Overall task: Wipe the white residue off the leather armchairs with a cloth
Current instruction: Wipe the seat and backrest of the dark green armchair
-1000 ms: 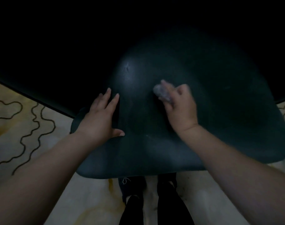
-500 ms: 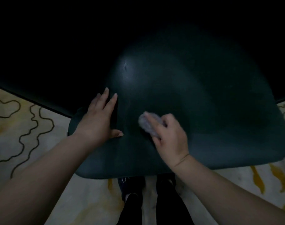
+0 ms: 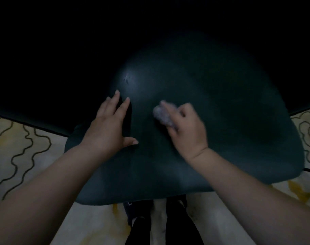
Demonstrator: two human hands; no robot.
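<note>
Head view, single entry.

Leather armchair (image 3: pixel 212 121): dark, rounded cushion surface filling the middle of the frame, its near edge sitting just above the person's feet. A pale sheen with a small dark mark is showing on the upper left part of the cushion (image 3: pixel 128 79); whether this is residue or reflected light cannot be told in the dim picture.

Left hand (image 3: pixel 108 128): lying flat on the left part of the cushion, fingers straight and slightly spread, thumb stretched out sideways toward the centre, pressing on the leather and holding nothing.

Right hand (image 3: pixel 187 128): resting on the cushion just right of the left hand, fingers curled round the cloth (image 3: pixel 162 114), index finger lying along its top. This hand is motion-blurred.

Cloth: small, pale grey wad, bunched under the right fingers and touching the leather near the centre-left of the cushion, close beside the left hand's fingertips but apart from them.

Carpet (image 3: pixel 18 147): pale, with dark wavy lines and yellow patches, showing at both sides and below the chair.

Legs (image 3: pixel 168 227): dark-clad, standing at the bottom centre, below the cushion's near edge.
</note>
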